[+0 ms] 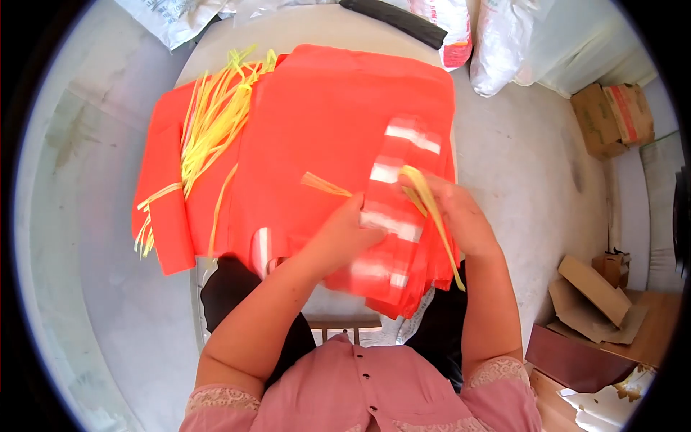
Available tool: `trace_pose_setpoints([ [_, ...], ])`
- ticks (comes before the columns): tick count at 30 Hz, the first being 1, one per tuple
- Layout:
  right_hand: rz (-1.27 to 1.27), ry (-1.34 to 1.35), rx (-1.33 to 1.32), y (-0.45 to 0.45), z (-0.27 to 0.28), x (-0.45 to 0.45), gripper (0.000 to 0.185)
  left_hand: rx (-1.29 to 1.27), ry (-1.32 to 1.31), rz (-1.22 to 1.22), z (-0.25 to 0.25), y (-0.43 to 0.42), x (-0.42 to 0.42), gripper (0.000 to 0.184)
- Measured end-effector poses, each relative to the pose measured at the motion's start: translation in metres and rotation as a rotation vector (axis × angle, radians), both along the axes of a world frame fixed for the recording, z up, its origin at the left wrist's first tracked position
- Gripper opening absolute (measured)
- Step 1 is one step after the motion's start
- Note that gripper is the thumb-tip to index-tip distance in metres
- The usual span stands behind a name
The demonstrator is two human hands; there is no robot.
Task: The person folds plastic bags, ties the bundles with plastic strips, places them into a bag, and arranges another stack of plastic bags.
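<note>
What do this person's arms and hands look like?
The left hand and right hand are ungloved, with no ring or watch that I can make out. The forearms are bare. Short pink sleeves end in pale lace trim, matching a pink blouse with dark buttons.

Text: none legible | white sack (170, 16): greenish print, blurred | red-and-white bag (455, 36): print, too small

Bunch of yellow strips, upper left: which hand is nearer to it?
Left: the left hand is below and right of the bunch; the right hand, at the looped yellow strip, is farther right.
</note>
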State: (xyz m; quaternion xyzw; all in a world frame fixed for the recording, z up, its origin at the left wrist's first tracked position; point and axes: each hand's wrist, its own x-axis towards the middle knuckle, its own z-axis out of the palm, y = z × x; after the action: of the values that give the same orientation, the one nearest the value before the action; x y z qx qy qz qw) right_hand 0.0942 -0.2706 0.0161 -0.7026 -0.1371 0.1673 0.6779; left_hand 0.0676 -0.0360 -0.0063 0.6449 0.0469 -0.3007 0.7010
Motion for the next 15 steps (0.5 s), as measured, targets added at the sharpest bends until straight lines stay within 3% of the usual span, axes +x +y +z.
trace_pose_setpoints([
  [4, 0.075, -0.036, -0.081, 0.017, -0.001, 0.008, 0.043, 0.154, -0.065, 0.026, 0.008, -0.004, -0.004, 0.071],
  [7, 0.063, -0.159, -0.243, 0.028, -0.006, 0.011, 0.037, 0.312, -0.33, 0.073, 0.007, -0.005, -0.015, 0.079],
  [10, 0.049, -0.185, -0.313, 0.033, -0.008, 0.011, 0.033, 0.748, -0.566, -0.071, 0.024, 0.001, -0.019, 0.071],
  [15, 0.031, -0.126, -0.306, 0.038, -0.002, 0.007, 0.031, 1.024, -0.985, 0.018, -0.002, 0.027, -0.004, 0.04],
])
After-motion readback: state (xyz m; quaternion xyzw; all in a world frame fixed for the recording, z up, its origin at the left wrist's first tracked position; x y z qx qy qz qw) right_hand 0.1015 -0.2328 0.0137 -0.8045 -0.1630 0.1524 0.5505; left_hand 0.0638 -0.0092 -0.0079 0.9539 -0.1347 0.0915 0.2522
